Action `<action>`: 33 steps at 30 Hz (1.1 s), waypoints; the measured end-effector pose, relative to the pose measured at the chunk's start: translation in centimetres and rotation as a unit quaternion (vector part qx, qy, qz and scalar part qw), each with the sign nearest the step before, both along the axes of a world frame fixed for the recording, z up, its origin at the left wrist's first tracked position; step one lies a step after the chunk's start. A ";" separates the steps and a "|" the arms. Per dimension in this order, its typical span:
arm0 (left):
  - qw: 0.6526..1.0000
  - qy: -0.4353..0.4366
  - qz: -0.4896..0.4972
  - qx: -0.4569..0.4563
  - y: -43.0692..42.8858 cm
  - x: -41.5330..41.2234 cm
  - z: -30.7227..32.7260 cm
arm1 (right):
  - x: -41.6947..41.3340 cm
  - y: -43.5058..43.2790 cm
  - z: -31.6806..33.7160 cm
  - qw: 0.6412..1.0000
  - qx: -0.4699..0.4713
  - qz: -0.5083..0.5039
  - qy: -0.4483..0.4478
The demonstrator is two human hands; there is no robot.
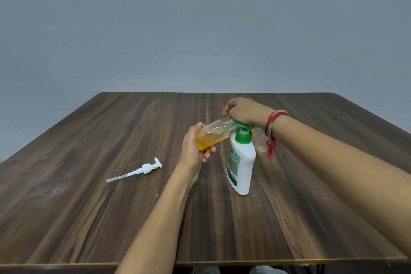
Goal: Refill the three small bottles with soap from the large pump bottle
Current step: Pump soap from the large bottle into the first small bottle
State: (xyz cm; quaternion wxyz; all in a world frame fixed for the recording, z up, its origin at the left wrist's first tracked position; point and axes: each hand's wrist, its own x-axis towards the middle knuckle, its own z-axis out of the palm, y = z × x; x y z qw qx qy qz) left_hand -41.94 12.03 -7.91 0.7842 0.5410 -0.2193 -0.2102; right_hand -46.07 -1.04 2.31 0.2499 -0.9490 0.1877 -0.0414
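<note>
One small clear plastic bottle (213, 135), half full of amber soap, tilts in the curled left hand (194, 151), at 9 o'clock of the tall white pump bottle (241, 162) whose green pump head (242, 126) the right hand (243, 111) clasps and presses; likely light and slick, so grip mid-body.

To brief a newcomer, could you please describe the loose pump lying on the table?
On the wooden table, look left of the left hand. The loose pump lies flat there, all white with a long dip tube, unlike the green-topped pump bottle.

small bottle (214, 132): tilted, part amber-filled | pump bottle (241, 162): white, upright
</note>
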 end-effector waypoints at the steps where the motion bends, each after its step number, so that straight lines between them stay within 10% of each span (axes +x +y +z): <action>1: 1.000 -0.001 -0.003 -0.002 -0.1 -0.1 0.0 | 0.0 -0.1 0.2 1.000 -0.012 -0.003 -0.007; 33: 1.000 0.009 0.002 -0.008 -0.5 -0.2 -0.1 | 0.1 0.0 0.5 1.000 -0.019 0.017 -0.014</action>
